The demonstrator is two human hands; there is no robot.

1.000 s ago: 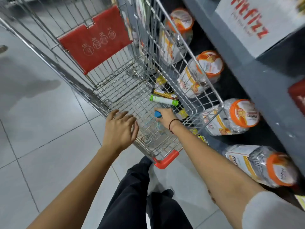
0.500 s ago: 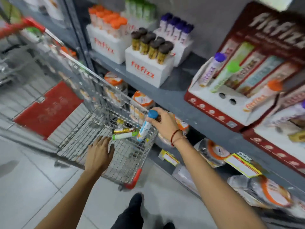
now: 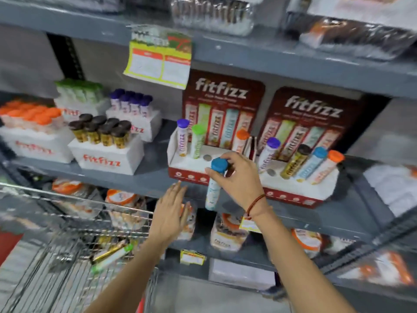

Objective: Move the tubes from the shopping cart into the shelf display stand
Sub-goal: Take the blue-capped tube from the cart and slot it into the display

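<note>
Blue-capped and pale-bodied, the tube (image 3: 213, 186) hangs nearly upright in your right hand (image 3: 238, 177), fingers pinched around its cap, just in front of the left display stand (image 3: 187, 164). That stand's white base already holds a purple-capped tube (image 3: 182, 137) and a green-capped tube (image 3: 198, 141), with an empty hole (image 3: 207, 157) at about 11 o'clock from the blue cap. Your left hand (image 3: 170, 213) is flat and open-fingered, holding nothing, at 7 o'clock from the tube. At 8 o'clock, the shopping cart (image 3: 74, 222) still contains a green-capped tube (image 3: 112, 258) and a gold one (image 3: 109, 251).
</note>
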